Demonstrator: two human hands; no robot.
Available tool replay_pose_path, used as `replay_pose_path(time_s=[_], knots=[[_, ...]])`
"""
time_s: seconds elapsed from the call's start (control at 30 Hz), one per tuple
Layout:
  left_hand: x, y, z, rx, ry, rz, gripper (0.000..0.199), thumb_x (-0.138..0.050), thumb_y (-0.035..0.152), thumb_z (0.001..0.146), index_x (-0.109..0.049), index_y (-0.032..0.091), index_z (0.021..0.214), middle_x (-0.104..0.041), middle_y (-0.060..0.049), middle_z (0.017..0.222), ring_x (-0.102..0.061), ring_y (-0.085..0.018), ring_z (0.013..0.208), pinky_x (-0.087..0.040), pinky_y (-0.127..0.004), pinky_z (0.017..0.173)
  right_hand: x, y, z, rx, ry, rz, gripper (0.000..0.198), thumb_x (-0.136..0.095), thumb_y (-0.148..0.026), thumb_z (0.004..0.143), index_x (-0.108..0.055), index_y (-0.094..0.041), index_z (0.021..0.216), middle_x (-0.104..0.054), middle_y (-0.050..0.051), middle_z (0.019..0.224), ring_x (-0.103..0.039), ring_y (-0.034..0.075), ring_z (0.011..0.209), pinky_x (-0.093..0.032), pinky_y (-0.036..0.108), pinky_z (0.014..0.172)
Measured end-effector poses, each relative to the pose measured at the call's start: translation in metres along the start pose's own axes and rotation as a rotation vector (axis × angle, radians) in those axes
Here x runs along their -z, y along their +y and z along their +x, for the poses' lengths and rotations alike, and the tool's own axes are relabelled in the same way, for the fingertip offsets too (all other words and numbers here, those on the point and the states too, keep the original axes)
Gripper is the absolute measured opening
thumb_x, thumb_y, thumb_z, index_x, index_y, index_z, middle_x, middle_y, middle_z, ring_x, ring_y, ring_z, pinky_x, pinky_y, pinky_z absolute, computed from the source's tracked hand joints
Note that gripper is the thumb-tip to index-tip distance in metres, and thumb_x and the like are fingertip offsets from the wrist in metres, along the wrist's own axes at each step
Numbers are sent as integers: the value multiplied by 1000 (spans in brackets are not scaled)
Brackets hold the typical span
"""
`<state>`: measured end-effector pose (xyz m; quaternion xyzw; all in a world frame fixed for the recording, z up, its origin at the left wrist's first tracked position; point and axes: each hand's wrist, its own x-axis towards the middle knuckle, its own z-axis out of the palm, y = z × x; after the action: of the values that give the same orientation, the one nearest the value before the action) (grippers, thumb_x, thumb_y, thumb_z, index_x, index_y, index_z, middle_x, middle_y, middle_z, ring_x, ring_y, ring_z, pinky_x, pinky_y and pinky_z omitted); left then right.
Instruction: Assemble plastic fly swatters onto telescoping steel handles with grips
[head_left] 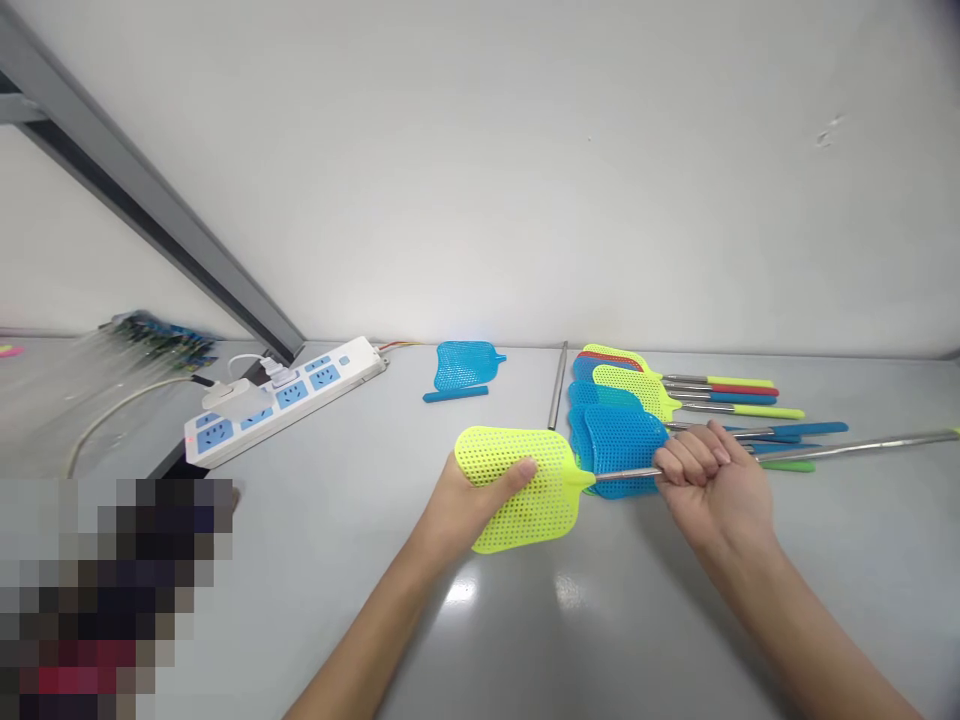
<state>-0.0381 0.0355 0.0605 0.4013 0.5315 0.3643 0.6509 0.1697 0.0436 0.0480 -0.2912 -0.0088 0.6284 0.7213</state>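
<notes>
Left hand is curled round the left edge of the yellow swatter head, thumb on top, other fingers hidden under it. Right hand is shut in a fist round the thin metal rod that sticks out of the head's neck. The swatter is held just above the tabletop, near the middle, a bit toward the front edge. One hand on the head & one on the rod looks like a grip for keeping both parts lined up, w/ the rod straight into the neck.

Head view only, so nothing more is shown from other sides.

Just behind the swatter, a pile of blue swatter heads is stacked, touching or almost touching it; can't tell which. More done swatters w/ yellow, red, blue & green grips are laid toward the back right of the tabletop. A long rod runs off toward the right edge. A bare rod and a lone blue head w/ a blue grip sleeve are set by the back edge. A white power strip sits at back left, well apart.

The blue pile is the closest thing in the way of the right fist.
</notes>
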Motion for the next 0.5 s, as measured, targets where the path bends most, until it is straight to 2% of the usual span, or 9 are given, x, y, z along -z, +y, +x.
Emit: replay_pose_path(time_s=[0.17, 0.5], knots=[[-10, -3, -1, 37, 48, -50, 29, -64, 35, 64, -59, 15, 85, -65, -10, 87, -61, -21, 76, -49, -31, 64, 10, 4, -1, 12, -19, -7, 36, -31, -21, 84, -14, -18, 52, -5, -7, 47, -9, 8, 37, -18, 21, 34], [-11, -16, 7, 62, 16, -103, 32, -66, 35, 61, -59, 14, 85, -65, -12, 89, -61, -22, 78, -48, -32, 65, 16, 13, -9, 75, 32, -26, 39, -36, -25, 83, -16, -18, 51, -7, -7, 46, -11, 7, 37, -17, 22, 34]])
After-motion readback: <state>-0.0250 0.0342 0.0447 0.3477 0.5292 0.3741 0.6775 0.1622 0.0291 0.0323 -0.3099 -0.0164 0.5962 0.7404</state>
